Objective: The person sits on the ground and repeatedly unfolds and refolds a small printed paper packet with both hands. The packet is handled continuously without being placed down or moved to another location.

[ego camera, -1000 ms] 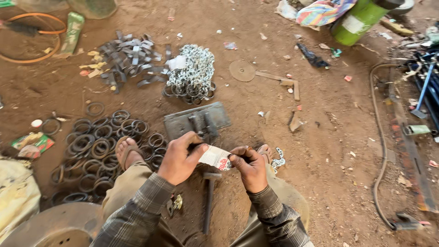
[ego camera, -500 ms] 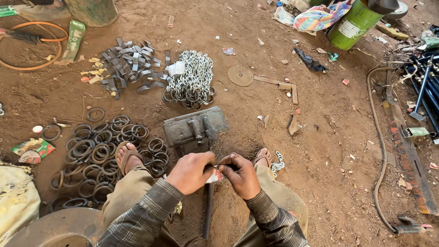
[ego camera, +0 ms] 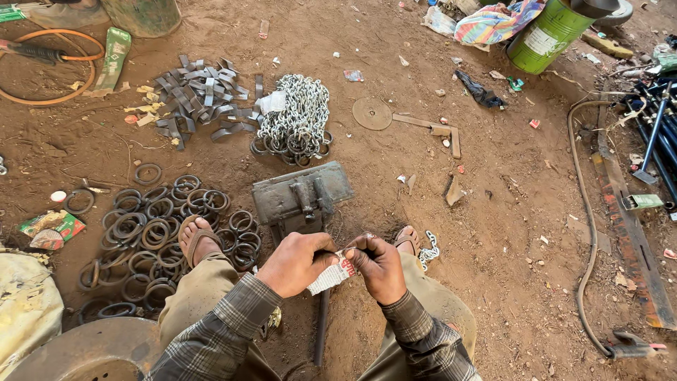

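Both hands pinching a small paper packet above the dirt floor, metal stock laid out around the seated person.

The left hand (ego camera: 296, 262) and right hand (ego camera: 379, 267) meet at mid-frame, fingers curled nearly closed, each gripping one end of a white-and-red paper packet (ego camera: 330, 276), which hangs between the knees, above a dark metal rod (ego camera: 321, 331). Risk, as a judgement: the packet looks thin, so an uneven pull could tear it wide and spill whatever it holds into the loose dirt floor (ego camera: 508, 233), where small pieces would be hard to find. Just ahead lies a grey steel block (ego camera: 302, 197); to the left, a spread of steel rings (ego camera: 151, 236) around a sandalled foot (ego camera: 196, 240); farther off, a heaped chain (ego camera: 296, 120) and cut metal strips (ego camera: 201, 95).
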